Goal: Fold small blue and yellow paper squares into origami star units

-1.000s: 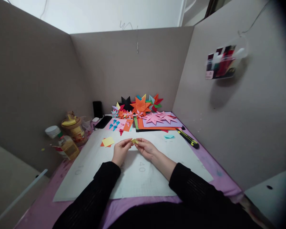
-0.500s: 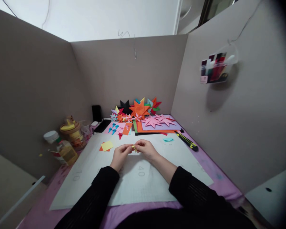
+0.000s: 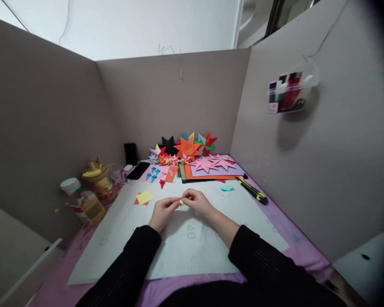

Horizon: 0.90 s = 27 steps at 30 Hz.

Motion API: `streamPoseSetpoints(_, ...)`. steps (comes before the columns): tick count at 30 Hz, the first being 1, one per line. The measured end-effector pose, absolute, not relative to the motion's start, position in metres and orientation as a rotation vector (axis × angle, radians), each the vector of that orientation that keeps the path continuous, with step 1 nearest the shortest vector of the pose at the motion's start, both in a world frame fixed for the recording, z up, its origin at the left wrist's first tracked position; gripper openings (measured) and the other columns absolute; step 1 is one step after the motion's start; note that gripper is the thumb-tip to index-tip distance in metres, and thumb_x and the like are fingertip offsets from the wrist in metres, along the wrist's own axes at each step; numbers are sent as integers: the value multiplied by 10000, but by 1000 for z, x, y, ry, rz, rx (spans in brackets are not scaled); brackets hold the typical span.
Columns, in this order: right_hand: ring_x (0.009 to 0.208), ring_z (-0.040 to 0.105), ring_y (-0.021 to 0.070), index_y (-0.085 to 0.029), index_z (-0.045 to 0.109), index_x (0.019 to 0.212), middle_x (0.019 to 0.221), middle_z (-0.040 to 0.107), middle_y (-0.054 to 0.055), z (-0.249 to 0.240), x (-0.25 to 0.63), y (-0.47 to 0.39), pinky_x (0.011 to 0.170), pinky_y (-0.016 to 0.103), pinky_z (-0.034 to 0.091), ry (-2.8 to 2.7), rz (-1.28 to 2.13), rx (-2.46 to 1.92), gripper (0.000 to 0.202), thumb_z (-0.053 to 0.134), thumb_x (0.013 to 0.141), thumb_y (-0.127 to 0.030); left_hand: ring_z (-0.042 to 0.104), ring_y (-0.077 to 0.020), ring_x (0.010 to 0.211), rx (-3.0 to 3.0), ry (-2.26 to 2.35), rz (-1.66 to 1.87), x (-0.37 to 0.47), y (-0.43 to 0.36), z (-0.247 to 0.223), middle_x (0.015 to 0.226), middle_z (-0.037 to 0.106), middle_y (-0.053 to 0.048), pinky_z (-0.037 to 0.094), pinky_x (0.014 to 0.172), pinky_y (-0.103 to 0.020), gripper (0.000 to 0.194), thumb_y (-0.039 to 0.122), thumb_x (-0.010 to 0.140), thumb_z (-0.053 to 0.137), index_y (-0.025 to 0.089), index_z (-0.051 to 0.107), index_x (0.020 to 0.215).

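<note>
A small piece of yellow paper (image 3: pixel 181 202) is pinched between my two hands over the middle of the white sheet (image 3: pixel 208 256). My left hand (image 3: pixel 162 212) grips its left side with thumb and fingertips, and my right hand (image 3: pixel 198 202) closes on it from the right. Most of the paper is hidden by the fingers, so its folds do not show clearly. To the left of my hands lies a yellow paper square (image 3: pixel 144 197) on top of an orange one (image 3: pixel 137 200). A folded turquoise paper (image 3: pixel 227 188) rests to the right, beyond my right hand.
Folded paper stars (image 3: pixel 188 147) stand against the back wall, with pink stars (image 3: pixel 205 163) on stacked coloured sheets. Small blue folded pieces (image 3: pixel 153 170) lie on pink paper. A utility knife (image 3: pixel 252 191) is at right; a glue bottle (image 3: pixel 91 204) and tub (image 3: pixel 100 183) at left; a phone (image 3: pixel 138 170) behind.
Both hands stay together at the same place, and the fingers have shifted slightly around the yellow paper, which shows less now. The whole view has moved a little.
</note>
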State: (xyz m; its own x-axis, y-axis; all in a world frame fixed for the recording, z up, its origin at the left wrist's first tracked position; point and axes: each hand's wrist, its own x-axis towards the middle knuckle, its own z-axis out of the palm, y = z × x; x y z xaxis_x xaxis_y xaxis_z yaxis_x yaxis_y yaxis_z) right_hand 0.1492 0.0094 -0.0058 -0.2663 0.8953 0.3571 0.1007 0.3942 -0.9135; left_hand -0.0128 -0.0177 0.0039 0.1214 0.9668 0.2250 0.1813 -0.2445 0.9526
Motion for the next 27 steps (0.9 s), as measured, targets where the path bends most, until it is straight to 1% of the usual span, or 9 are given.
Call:
streamPoseSetpoints(4, 685, 532, 123, -164, 614, 690, 711, 576, 7, 0, 152, 8, 588, 219, 404, -1785, 845, -906, 56, 590, 718, -206, 638, -183, 743, 1597, 1173, 1191, -13, -19, 5, 782, 709, -57, 493, 712, -259, 229, 323, 693, 648, 152, 711, 832)
streamPoseSetpoints(8, 706, 526, 128, -174, 631, 686, 715, 564, 15, 5, 154, 5, 630, 235, 411, -1906, 743, -815, 79, 567, 730, -160, 631, -176, 715, 1632, 1192, 1183, -15, -18, 4, 765, 706, -56, 491, 693, -257, 217, 310, 698, 635, 154, 710, 828)
streamPoseSetpoints(11, 723, 524, 132, -179, 625, 674, 756, 544, 21, 7, 154, 3, 658, 251, 415, -1918, 697, -759, 93, 558, 724, -139, 620, -167, 694, 1656, 1192, 1182, -15, -16, 4, 748, 700, -56, 481, 673, -250, 204, 306, 699, 628, 153, 707, 807)
streamPoseSetpoints(14, 743, 521, 135, -182, 613, 673, 794, 521, 24, 7, 154, 2, 678, 259, 416, -1925, 693, -737, 95, 553, 710, -118, 592, -147, 627, 1679, 1178, 1156, -16, -16, 4, 685, 679, -48, 461, 611, -235, 201, 324, 713, 606, 146, 693, 745)
streamPoseSetpoints(16, 734, 512, 135, -183, 602, 679, 779, 518, 22, 8, 154, 1, 665, 254, 411, -1942, 692, -748, 102, 542, 707, -106, 570, -138, 587, 1698, 1175, 1142, -16, -16, 4, 642, 660, -41, 444, 580, -230, 214, 338, 717, 596, 141, 678, 706)
streamPoseSetpoints(23, 660, 484, 120, -176, 562, 670, 702, 521, 4, 9, 153, -1, 606, 234, 385, -1966, 698, -813, 102, 504, 712, -104, 551, -131, 585, 1778, 1182, 1139, -17, -16, 2, 628, 642, -28, 424, 575, -225, 196, 318, 721, 582, 143, 667, 690)
streamPoseSetpoints(27, 677, 503, 123, -169, 575, 688, 716, 541, 7, 5, 152, 2, 609, 232, 387, -1874, 780, -862, 90, 503, 740, -159, 535, -121, 573, 1787, 1178, 1150, -15, -17, 5, 621, 622, -16, 416, 567, -220, 212, 324, 744, 551, 145, 644, 682)
